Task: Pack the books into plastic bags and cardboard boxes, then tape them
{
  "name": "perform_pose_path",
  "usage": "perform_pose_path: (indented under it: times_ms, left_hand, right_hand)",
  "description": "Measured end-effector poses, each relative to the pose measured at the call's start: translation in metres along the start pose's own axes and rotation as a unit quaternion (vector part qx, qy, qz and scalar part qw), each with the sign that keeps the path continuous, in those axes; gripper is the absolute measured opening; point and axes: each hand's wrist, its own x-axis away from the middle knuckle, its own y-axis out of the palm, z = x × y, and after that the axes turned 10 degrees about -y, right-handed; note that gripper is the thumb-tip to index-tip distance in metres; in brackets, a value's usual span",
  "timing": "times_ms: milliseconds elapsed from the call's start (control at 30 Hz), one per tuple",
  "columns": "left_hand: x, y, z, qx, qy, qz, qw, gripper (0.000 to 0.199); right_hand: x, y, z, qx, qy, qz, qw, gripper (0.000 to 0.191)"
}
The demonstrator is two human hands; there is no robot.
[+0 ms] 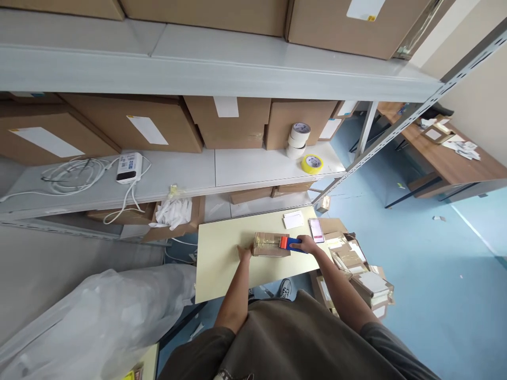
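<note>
A: A person at a pale surface [222,269], right hand [307,244] closed around the blue handle of a red-tipped tool [292,243], its tip at the right end of a small box [271,252].

B: And the left hand [244,253]?

A: Against the box's left end; from here I cannot tell whether its fingers grip or merely brace.

B: Where does the box sit?

A: Flat, between the surface's far and near edges, well in from the left edge. A phone [316,230] lies by the right edge, a white card [293,219] near the far right corner.

B: What would good handling look like?

A: In my judgement, firm bracing at the left end, fingers clear of the tool's line, the tip low and square to the seam, with light, even pressure. Too hard a push could dent the cardboard or skid the box; a tilted tip could snag the wrinkled tape [261,243].
</note>
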Motion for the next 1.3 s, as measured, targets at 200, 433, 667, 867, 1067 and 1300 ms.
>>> perform_pose_path:
  times_ms: [200,433,667,867,1067,1300]
  left_hand:
    - [0.016,-0.01,0.024,-0.02,0.05,-0.036,0.998,0.046]
    - [0.048,0.029,0.041,-0.087,0.042,-0.033,0.995,0.046]
    - [0.068,0.073,0.046,-0.135,0.031,0.012,0.99,0.044]
    - [0.067,0.076,0.048,-0.138,0.042,0.006,0.99,0.04]
    - [0.051,0.055,0.039,-0.107,0.057,-0.034,0.992,0.035]
    - [0.01,0.005,0.019,-0.033,0.047,-0.085,0.995,0.037]
  right_hand:
    - [-0.004,-0.003,-0.004,0.006,-0.018,0.012,1.0,0.06]
    - [-0.005,-0.008,0.005,0.031,0.002,0.026,0.999,0.066]
    - [0.013,-0.041,0.062,0.037,0.006,0.015,0.999,0.069]
    - [0.044,-0.072,0.12,0.04,0.037,0.015,0.998,0.07]
    - [0.054,-0.078,0.105,0.045,0.052,0.028,0.997,0.07]
    - [0.023,-0.048,-0.01,0.067,0.031,0.04,0.996,0.069]
